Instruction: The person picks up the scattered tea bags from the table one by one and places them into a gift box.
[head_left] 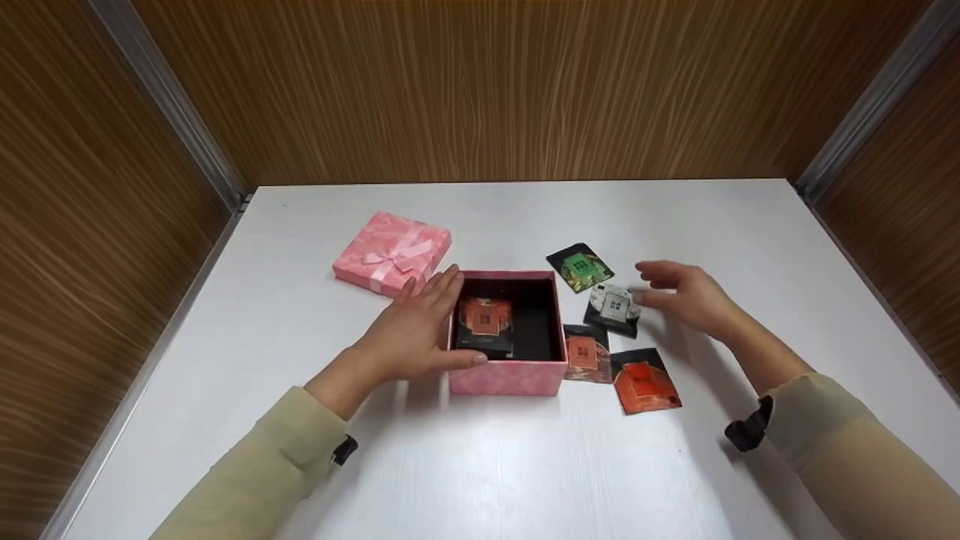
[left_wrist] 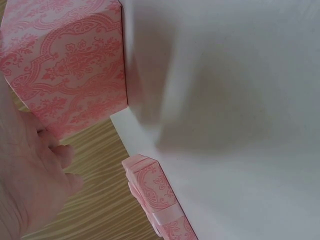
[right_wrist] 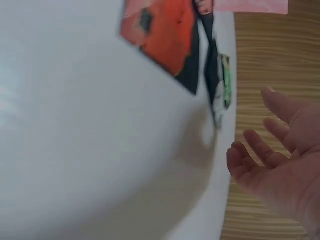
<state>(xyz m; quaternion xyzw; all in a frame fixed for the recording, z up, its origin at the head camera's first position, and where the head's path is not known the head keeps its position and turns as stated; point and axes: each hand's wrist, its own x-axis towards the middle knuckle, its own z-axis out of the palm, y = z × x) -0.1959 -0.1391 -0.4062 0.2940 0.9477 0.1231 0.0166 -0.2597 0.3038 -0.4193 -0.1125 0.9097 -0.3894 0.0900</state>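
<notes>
My left hand (head_left: pixel 416 330) rests along the left side of an open pink gift box (head_left: pixel 506 379), fingers at its far left corner and thumb over the near rim. In the left wrist view the patterned wall of the box (left_wrist: pixel 75 65) stands beside that hand (left_wrist: pixel 35 165). Inside the dark box lies an orange-and-black sachet (head_left: pixel 486 319) on the left. My right hand (head_left: pixel 694 300), fingers loosely bent and holding nothing, hovers by the right edge of a white-and-black sachet (head_left: pixel 613 307). The right wrist view shows this hand (right_wrist: pixel 280 150) above the table.
A green-and-black sachet (head_left: pixel 581 266) lies beyond the white one. Nearer are an orange-pink sachet (head_left: pixel 586 352) against the box and a red-orange sachet (head_left: pixel 646 381). The pink lid (head_left: pixel 394 251) with a ribbon bow sits back left. Wood-grain panels (head_left: pixel 517 90) enclose the white table.
</notes>
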